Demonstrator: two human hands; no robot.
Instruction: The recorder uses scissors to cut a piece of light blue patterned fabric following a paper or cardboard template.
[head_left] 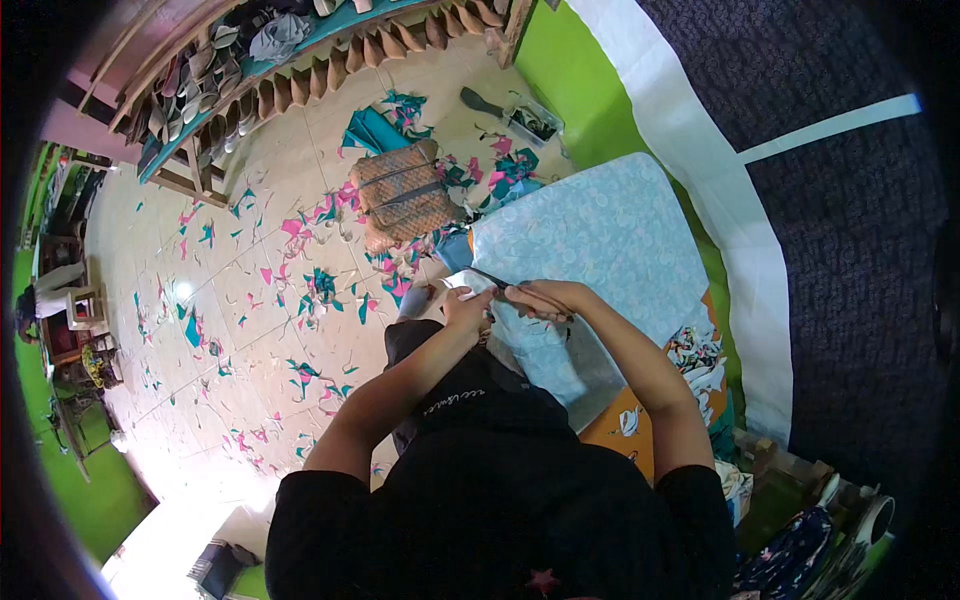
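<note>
I judge cutting part-done, scraps (321, 286) strewn about; left grip (467, 309) pinches white material (468, 281), right grip (545, 298) wraps dark scissors (489, 277), remainder unclear.

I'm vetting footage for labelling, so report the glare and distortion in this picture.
Head view: glare washes out the floor at lower left; head view: the white band at right bows, likely from the fisheye lens, and the corners go black; head view: the left hand and right hand read clearly enough.
</note>
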